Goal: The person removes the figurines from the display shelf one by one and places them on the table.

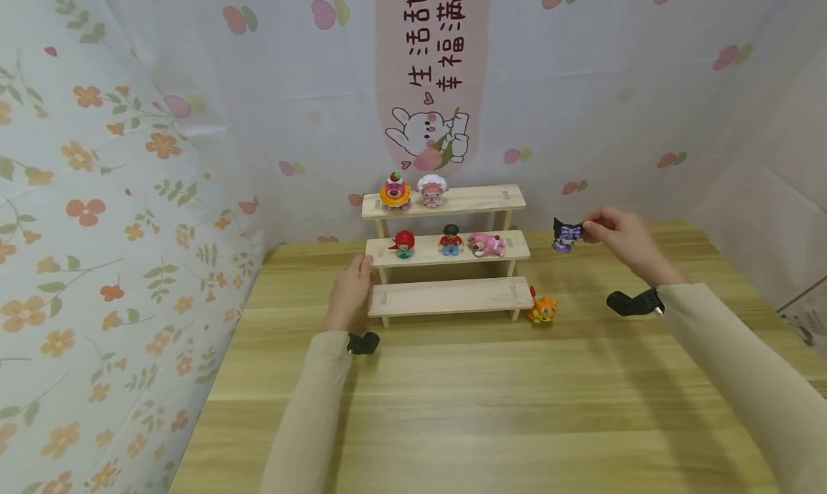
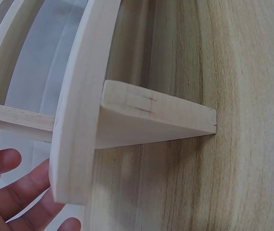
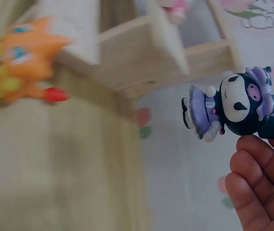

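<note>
While, in the head view, the right hand pinches the black-and-purple plastic figurine in the air, right of the pale wooden three-tier shelf, the left hand is at the shelf's left end. In the left wrist view, its fingers lie loosely spread; light pressure seems enough. In the right wrist view, the pinch is small, so smooth carrying seems wise.

The right hand pinches a black-and-purple figurine beside the three-tier wooden shelf; the left hand touches its left end.
</note>
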Demonstrator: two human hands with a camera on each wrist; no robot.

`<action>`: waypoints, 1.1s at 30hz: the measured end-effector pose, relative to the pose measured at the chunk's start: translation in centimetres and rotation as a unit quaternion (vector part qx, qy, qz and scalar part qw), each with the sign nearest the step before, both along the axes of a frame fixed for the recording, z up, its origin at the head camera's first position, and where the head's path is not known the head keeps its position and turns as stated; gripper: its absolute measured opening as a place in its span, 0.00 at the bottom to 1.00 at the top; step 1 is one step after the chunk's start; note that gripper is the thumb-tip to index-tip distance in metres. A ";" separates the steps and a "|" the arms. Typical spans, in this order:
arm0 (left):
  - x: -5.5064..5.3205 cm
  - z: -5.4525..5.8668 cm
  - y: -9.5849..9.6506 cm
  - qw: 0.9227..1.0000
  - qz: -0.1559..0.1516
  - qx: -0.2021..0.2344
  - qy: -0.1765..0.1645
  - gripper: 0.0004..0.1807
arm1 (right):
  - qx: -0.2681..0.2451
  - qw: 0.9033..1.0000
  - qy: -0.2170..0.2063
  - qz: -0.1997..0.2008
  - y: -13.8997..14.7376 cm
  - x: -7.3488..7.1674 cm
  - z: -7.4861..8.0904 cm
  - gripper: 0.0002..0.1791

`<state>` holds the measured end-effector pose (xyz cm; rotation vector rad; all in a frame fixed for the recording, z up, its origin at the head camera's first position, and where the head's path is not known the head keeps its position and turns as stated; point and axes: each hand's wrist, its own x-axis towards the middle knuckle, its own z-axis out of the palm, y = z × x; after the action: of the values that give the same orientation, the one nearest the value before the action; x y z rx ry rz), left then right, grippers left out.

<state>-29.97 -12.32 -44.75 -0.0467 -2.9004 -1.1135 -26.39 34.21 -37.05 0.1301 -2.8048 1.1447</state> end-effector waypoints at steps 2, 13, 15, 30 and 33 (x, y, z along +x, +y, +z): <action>0.0 0.0 0.0 1.000 -0.001 -0.003 0.002 0.23 | 0.008 1.000 -0.009 0.004 0.3 1.0 -1.0 0.22; 0.1 0.1 0.0 1.000 0.000 -0.002 0.008 0.23 | 0.005 1.000 -0.002 0.028 1.1 4.7 -5.4 0.14; 0.1 0.0 0.0 1.000 0.001 -0.002 0.008 0.23 | 0.002 1.000 0.002 0.031 1.1 5.0 -6.1 0.13; 0.0 -0.1 0.0 1.000 0.003 -0.004 0.002 0.23 | 0.013 0.999 0.016 0.028 0.7 5.8 -9.4 0.08; 0.0 -0.2 0.0 1.000 0.002 0.000 0.006 0.23 | 0.018 0.999 0.021 0.022 0.7 5.8 -9.7 0.08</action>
<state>-29.97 -12.30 -44.91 -0.0461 -2.8890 -1.1074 -20.61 34.91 -46.73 0.2168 -2.8000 1.0867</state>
